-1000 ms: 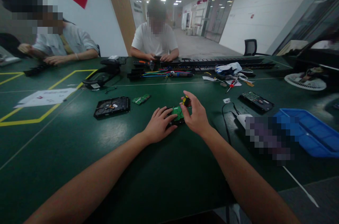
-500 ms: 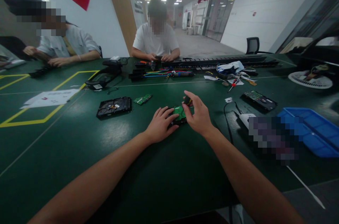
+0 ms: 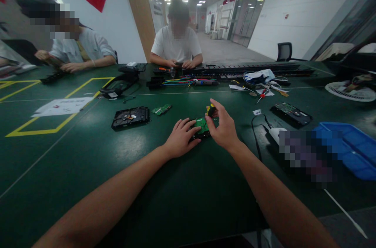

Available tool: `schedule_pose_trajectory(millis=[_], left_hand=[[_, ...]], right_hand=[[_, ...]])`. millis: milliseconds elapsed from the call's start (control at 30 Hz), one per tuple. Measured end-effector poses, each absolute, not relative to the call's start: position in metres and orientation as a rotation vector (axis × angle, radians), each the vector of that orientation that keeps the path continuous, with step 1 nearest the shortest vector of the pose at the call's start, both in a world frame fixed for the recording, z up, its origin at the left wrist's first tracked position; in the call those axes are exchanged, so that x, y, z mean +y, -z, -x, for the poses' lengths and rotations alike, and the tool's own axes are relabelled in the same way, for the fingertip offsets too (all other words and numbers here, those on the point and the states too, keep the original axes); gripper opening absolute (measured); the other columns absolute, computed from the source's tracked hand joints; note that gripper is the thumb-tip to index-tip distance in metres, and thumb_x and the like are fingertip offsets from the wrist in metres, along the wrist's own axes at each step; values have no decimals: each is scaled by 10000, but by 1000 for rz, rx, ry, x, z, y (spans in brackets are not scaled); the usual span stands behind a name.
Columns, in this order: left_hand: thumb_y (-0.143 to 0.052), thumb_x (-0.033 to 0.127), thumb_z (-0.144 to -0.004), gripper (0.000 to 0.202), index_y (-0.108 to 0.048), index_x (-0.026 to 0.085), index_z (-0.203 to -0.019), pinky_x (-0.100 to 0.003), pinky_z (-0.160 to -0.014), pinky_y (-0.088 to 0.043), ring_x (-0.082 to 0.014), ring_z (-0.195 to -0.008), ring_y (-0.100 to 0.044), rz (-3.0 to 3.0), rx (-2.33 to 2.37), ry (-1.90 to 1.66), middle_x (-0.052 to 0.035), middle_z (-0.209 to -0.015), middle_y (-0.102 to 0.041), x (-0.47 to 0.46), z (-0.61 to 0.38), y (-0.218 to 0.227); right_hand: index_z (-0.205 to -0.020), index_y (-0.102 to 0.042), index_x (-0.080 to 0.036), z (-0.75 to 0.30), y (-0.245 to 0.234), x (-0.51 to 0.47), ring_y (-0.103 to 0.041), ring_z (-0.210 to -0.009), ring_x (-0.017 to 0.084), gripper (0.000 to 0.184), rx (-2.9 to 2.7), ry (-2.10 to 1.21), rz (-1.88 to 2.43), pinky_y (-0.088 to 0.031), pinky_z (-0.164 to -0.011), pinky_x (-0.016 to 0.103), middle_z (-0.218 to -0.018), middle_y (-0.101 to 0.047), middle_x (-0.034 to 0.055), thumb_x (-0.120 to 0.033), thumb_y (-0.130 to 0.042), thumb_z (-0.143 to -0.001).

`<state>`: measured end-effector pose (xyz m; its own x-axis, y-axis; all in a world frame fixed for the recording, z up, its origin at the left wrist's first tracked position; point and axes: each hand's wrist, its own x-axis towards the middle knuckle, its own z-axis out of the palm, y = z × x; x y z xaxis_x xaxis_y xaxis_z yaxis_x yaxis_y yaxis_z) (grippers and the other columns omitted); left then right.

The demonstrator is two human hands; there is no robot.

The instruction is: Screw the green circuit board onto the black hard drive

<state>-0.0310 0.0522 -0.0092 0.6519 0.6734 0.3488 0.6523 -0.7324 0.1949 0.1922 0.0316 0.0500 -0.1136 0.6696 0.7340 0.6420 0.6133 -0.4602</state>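
A hard drive with a green circuit board (image 3: 202,126) facing up lies on the green table in front of me. Across its left part my left hand (image 3: 182,137) rests with fingers spread, the thumb by the near edge. My right hand (image 3: 223,127) pinches a short yellow-and-black screwdriver (image 3: 210,110), held upright over the right part of the board. The screwdriver's tip is hard to make out behind my fingers. To the left are another hard drive (image 3: 131,117), with no board visible on it, and a loose green circuit board (image 3: 161,109).
At right lie a third hard drive (image 3: 290,114), a blue plastic tray (image 3: 349,150) and a white corded device (image 3: 277,134), partly blurred out. Farther back are a red screwdriver (image 3: 262,95), coloured cables (image 3: 182,82) and a black headset-like device (image 3: 119,83). Two people sit across the table.
My view has shifted slightly left, so the scene sits farther right. The screwdriver's yellow handle shows more clearly as my right fingers have turned on it. My left hand stays on the drive.
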Motion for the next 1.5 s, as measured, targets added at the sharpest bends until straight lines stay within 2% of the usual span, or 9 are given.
schedule_pose_trajectory(millis=[133, 267, 367, 533, 667, 800, 967, 1300, 1500], left_hand=[[-632, 524, -1032, 519, -597, 296, -1496, -680, -1285, -285, -392, -1566, -370, -2811, 1129, -623, -102, -1614, -517, 52, 31, 10], [-637, 521, -1031, 519, -605, 280, -1490, -685, -1286, -279, -401, -1566, -363, -2815, 1125, -629, -109, -1613, -516, 52, 31, 9], [-641, 523, -1030, 524, -602, 286, -1495, -681, -1288, -280, -399, -1562, -369, -2811, 1123, -640, -107, -1608, -521, 52, 31, 9], [-643, 526, -1029, 528, -604, 284, -1496, -676, -1287, -285, -397, -1557, -374, -2814, 1116, -644, -107, -1599, -529, 52, 32, 9], [-637, 533, -1029, 531, -608, 275, -1493, -676, -1285, -286, -402, -1558, -372, -2820, 1114, -641, -113, -1609, -518, 53, 32, 10], [-645, 526, -1025, 526, -614, 271, -1485, -680, -1284, -282, -402, -1560, -371, -2817, 1116, -644, -114, -1607, -522, 53, 32, 10], [-646, 518, -1026, 525, -608, 274, -1490, -681, -1284, -284, -401, -1566, -362, -2809, 1122, -634, -114, -1613, -515, 52, 31, 8], [-642, 528, -1025, 529, -610, 278, -1491, -673, -1292, -273, -397, -1570, -359, -2809, 1121, -635, -107, -1614, -516, 53, 32, 10], [-642, 527, -1024, 529, -615, 274, -1488, -678, -1291, -270, -400, -1568, -358, -2803, 1128, -627, -113, -1615, -514, 53, 32, 9]], right_hand=[[-1585, -433, -326, -192, -51, 30, -692, -1093, 270, 595, -1835, 13, 1036, -609, -986, 501, -1369, -653, 112, -248, -597, -1018], [-1497, -537, -330, -191, -54, 30, -684, -986, 249, 514, -1812, 60, 1054, -625, -918, 469, -1218, -644, 89, -320, -681, -1004], [-1508, -535, -353, -192, -54, 33, -690, -926, 233, 510, -1789, 34, 1067, -639, -877, 457, -1164, -656, 69, -298, -662, -1018], [-1600, -450, -388, -196, -50, 38, -721, -1055, 259, 613, -1800, -34, 1047, -646, -943, 499, -1341, -689, 80, -236, -609, -1028], [-1608, -430, -378, -197, -50, 37, -720, -1150, 258, 619, -1822, -119, 995, -629, -1027, 510, -1431, -664, 77, -182, -553, -1034], [-1540, -505, -363, -196, -54, 32, -685, -1177, 265, 557, -1827, -107, 968, -656, -965, 472, -1393, -632, 90, -208, -609, -1014], [-1467, -570, -333, -196, -55, 33, -676, -1028, 246, 477, -1784, -17, 1023, -672, -895, 470, -1232, -616, 92, -246, -658, -1006], [-1526, -508, -379, -196, -47, 38, -711, -1221, 271, 551, -1784, -214, 970, -651, -1037, 508, -1455, -625, 79, -173, -584, -1021], [-1521, -488, -354, -194, -46, 37, -724, -1237, 263, 536, -1794, -299, 946, -633, -1070, 505, -1479, -613, 92, -148, -539, -1029]])
